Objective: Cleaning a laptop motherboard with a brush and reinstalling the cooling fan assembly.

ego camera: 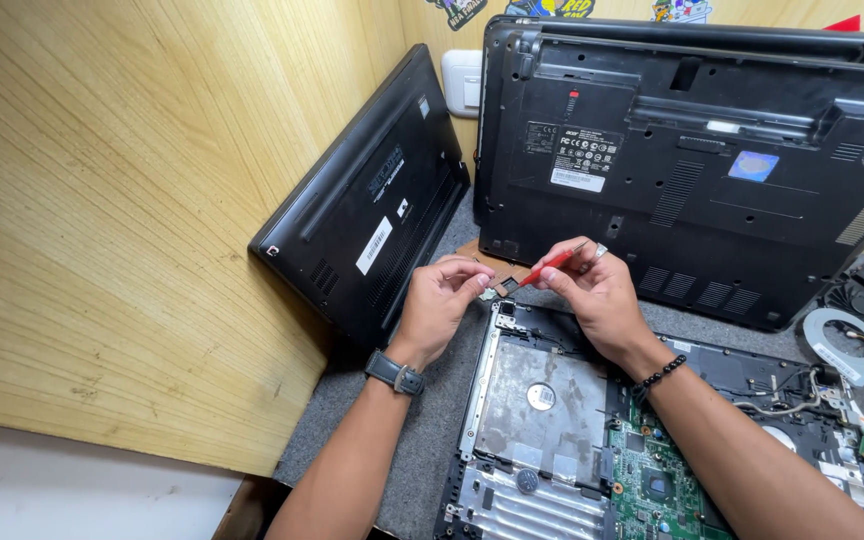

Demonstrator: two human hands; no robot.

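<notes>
Left hand (442, 293), with a dark strap watch (395, 373) on its wrist, is pinching a tiny dark flat part (493, 290) between thumb and fingertips, holding it just above the top edge of the opened black laptop chassis (592, 440) lying flat on the grey felt mat (432, 420). Right hand (592, 290), with a black bead bracelet (660, 374) on its wrist, is closing its fingers on a slim red-handled screwdriver (549, 265), angling the tip down-left so it is meeting the small part between both hands; exact contact is too small to tell. Inside the chassis, a silver metal drive bay plate (537, 400) is sitting on the left and a green circuit board (657, 485) is showing to its right, with loose wires near the right edge. A thin black laptop (372, 205) is leaning bottom-out against the light wood wall panel (102, 200) on the left. A thicker black laptop (692, 150) is standing bottom-out against the back wall, just behind the hands. A black cooling fan with a silvery bracket (857, 325) is lying on the mat at far right.
</notes>
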